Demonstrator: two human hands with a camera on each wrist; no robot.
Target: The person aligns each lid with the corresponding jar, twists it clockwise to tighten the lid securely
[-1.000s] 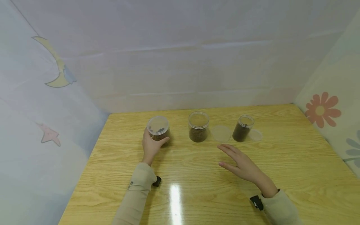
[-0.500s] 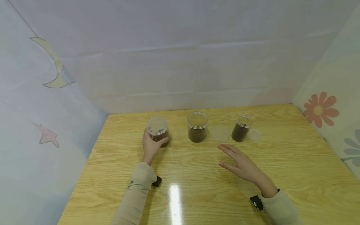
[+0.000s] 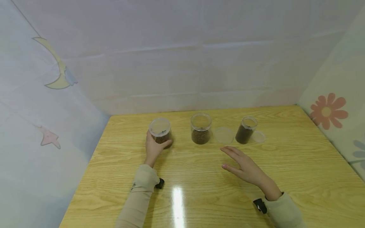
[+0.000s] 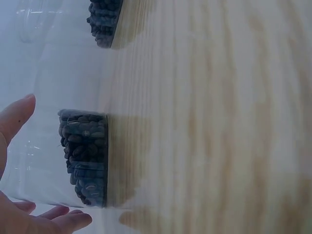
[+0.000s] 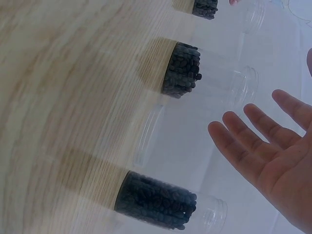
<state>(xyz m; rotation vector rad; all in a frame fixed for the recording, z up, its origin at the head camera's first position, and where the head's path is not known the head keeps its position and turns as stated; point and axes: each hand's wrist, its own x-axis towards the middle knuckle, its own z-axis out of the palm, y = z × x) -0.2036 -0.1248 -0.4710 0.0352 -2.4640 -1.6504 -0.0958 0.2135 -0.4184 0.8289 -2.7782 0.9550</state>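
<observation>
My left hand (image 3: 153, 146) holds a clear round jar (image 3: 162, 139) of dark coffee beans from its left and front side, thumb across the front. The jar stands upright on the table; its top looks hazy, and I cannot tell whether a lid is on. In the left wrist view, beans (image 4: 87, 156) fill only the lower part. My right hand (image 3: 247, 167) hovers in front of the other jars, fingers extended, touching nothing. A wide middle jar (image 3: 201, 134), partly filled with beans, and a narrow jar (image 3: 244, 133), nearly full, stand there with open tops.
A clear round lid (image 3: 224, 135) lies flat between the middle and narrow jars. A smaller lid (image 3: 259, 136) lies right of the narrow jar. The wooden table (image 3: 196, 177) ends at a cloth backdrop (image 3: 196, 76) behind the jars.
</observation>
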